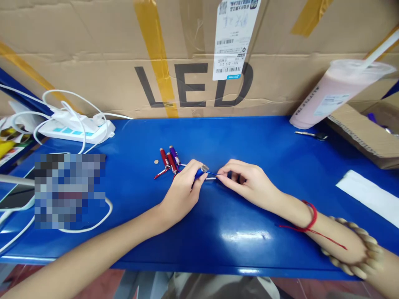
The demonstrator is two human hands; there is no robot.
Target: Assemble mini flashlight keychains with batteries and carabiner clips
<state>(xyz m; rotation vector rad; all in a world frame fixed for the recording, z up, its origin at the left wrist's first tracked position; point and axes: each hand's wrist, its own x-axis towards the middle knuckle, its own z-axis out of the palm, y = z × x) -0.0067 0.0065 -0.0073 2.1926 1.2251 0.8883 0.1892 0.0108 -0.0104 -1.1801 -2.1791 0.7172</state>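
Left hand (183,189) — curled round blue mini flashlight (198,172), over the blue table (134,135) | right hand (251,179) — fingertips pinched on blue cord (212,173) | cord-fitting, I'd guess; next needs steady tension

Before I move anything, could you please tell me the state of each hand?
Left hand: closed, holding a small blue cylinder with a metal end.
Right hand: closed, pinching a thin blue strip beside it.
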